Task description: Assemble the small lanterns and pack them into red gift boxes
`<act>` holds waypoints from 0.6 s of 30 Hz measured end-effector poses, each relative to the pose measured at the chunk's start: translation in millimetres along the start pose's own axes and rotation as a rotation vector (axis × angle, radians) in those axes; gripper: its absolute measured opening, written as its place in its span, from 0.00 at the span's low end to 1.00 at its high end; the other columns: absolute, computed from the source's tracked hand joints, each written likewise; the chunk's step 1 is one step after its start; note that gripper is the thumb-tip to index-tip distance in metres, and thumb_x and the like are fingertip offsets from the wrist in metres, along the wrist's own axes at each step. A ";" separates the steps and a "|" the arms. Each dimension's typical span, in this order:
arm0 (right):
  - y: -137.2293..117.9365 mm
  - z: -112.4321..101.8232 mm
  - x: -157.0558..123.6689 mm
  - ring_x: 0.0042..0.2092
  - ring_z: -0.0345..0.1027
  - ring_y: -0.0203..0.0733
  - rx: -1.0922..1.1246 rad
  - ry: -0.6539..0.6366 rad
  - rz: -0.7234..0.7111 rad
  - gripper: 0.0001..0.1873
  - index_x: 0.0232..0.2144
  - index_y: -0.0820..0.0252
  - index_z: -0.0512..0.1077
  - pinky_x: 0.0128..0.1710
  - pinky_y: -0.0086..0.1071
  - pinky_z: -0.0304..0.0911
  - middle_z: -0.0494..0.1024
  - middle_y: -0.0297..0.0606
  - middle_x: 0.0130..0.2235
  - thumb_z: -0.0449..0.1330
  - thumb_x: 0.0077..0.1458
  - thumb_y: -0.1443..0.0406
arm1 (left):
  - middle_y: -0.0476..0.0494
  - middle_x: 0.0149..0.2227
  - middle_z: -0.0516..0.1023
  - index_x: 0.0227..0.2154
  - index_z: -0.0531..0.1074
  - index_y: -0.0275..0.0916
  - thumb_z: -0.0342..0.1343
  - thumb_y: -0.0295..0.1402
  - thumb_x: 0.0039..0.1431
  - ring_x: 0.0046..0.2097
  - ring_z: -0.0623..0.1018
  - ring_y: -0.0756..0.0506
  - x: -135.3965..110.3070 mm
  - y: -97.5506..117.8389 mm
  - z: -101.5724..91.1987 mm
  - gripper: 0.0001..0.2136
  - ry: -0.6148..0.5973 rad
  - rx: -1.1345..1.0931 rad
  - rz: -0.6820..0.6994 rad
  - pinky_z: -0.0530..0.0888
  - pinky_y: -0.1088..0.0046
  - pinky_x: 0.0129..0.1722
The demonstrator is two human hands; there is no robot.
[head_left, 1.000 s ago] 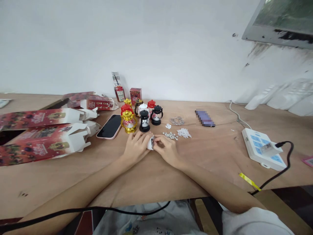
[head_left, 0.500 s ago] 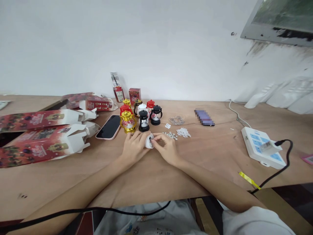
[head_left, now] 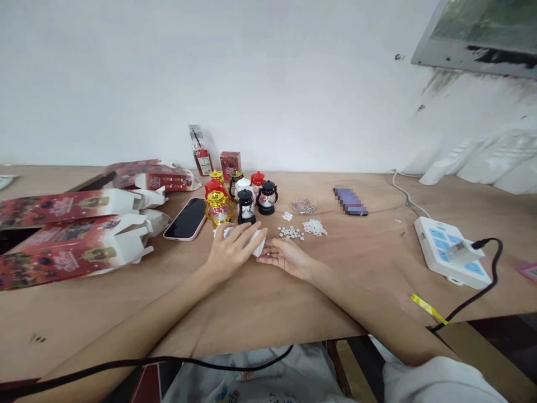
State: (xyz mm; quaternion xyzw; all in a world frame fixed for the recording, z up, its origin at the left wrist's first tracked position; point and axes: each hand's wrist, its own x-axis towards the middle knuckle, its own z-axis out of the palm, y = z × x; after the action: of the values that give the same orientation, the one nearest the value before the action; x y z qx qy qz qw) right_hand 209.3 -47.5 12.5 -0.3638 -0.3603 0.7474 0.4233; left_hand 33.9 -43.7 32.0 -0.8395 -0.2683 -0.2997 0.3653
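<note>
My left hand (head_left: 230,252) is wrapped over a white mini lantern (head_left: 259,246) lying on its side, most of it hidden under the fingers. Its round base faces right, and a bit of white shows past the knuckles. Close against that base is my right hand (head_left: 289,258), palm turned partly up and fingers stretched out; a tiny shiny spot shows by the fingers, too small to name. Just beyond stand several mini lanterns, among them a gold one (head_left: 218,208), a black one (head_left: 246,207) and a white one (head_left: 243,187).
Small round discs (head_left: 290,233), white plastic bits (head_left: 314,226) and a pile of wire handles (head_left: 302,206) lie right of the lanterns. A phone (head_left: 187,219) and red printed boxes (head_left: 67,246) are at left. A power strip (head_left: 452,252) sits at right, a black cable (head_left: 146,361) in front.
The white lantern's base has turned from facing me to facing right and downward. My right hand has gone from a pinch at the base to stretched fingers beside it.
</note>
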 end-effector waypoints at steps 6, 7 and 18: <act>4.3 -1.1 2.2 0.36 0.76 0.38 0.128 -0.036 0.103 0.10 0.32 0.65 0.72 0.49 0.42 0.72 0.78 0.42 0.33 0.50 0.59 0.70 | 0.51 0.47 0.79 0.46 0.71 0.49 0.52 0.27 0.62 0.46 0.77 0.48 3.6 -3.5 0.7 0.12 0.051 0.046 0.207 0.63 0.63 0.50; 5.5 -1.4 3.0 0.37 0.76 0.38 0.133 -0.032 0.107 0.11 0.32 0.65 0.72 0.49 0.42 0.72 0.78 0.42 0.33 0.50 0.58 0.71 | 0.51 0.47 0.79 0.46 0.70 0.51 0.53 0.28 0.62 0.46 0.77 0.48 2.8 -3.9 1.6 0.13 0.053 0.040 0.208 0.63 0.63 0.50; -8.7 -33.4 19.4 0.17 0.55 0.29 0.096 0.454 -0.279 0.06 0.22 0.59 0.69 0.14 0.22 0.55 0.64 0.27 0.16 0.55 0.47 0.65 | 0.50 0.40 0.80 0.49 0.70 0.46 0.52 0.25 0.62 0.48 0.77 0.50 7.7 -6.3 7.2 0.14 0.041 0.105 0.282 0.65 0.71 0.49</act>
State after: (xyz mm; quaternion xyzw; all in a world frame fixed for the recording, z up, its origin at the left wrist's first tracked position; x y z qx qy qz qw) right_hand 233.6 -19.0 -0.7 -0.4484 -0.2671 0.5974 0.6088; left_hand 37.1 -32.6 36.2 -0.8422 -0.1557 -0.2479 0.4527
